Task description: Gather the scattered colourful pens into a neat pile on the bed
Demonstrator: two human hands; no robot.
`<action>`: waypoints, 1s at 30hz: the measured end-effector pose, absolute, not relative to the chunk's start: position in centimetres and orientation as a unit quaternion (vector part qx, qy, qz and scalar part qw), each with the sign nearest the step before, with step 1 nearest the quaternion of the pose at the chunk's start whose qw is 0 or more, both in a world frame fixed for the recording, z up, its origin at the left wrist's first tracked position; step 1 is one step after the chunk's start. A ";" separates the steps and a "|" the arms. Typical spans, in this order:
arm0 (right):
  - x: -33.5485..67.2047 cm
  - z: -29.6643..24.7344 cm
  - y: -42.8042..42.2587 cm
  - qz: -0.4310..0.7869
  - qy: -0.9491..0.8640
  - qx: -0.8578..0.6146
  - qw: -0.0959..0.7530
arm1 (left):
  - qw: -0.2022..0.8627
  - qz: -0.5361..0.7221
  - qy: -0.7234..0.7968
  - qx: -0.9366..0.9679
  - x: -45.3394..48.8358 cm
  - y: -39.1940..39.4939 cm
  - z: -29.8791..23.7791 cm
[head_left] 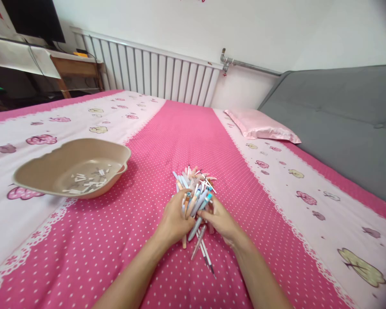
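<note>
A loose heap of pens (196, 195) in pale blue, peach, white and grey lies on the pink dotted bedspread (183, 128). My left hand (176, 216) is wrapped round the heap's left side, its thumb pressed on the pens. From the right, my right hand (220, 219) closes on the other side, its thumb against a grey pen with a blue end. Several slim white refills (206, 253) stick out of the bundle toward me. Fingers on the far side of both hands are partly hidden by the pens.
To the left sits a beige plastic basin (51, 163) with small white and grey pieces in it. A pink pillow (260, 124) rests near the grey headboard (334, 116). Beyond the bed are a white radiator (148, 68), a metal pipe (254, 65) and a desk with a monitor (35, 19).
</note>
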State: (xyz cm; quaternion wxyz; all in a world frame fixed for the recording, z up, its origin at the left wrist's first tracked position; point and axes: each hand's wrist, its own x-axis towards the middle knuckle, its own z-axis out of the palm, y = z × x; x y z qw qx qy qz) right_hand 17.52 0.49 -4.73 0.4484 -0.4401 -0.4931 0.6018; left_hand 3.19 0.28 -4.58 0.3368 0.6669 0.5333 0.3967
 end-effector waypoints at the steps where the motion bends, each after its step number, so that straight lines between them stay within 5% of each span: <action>1: 17.7 -4.4 0.5 0.596 -0.494 -0.447 0.448 | 0.349 0.407 0.528 0.658 3.2 0.2 -4.4; 30: 18.2 -3.6 0.0 0.189 -0.786 -0.466 0.359 | 0.197 0.359 0.576 0.707 1.9 1.0 -4.6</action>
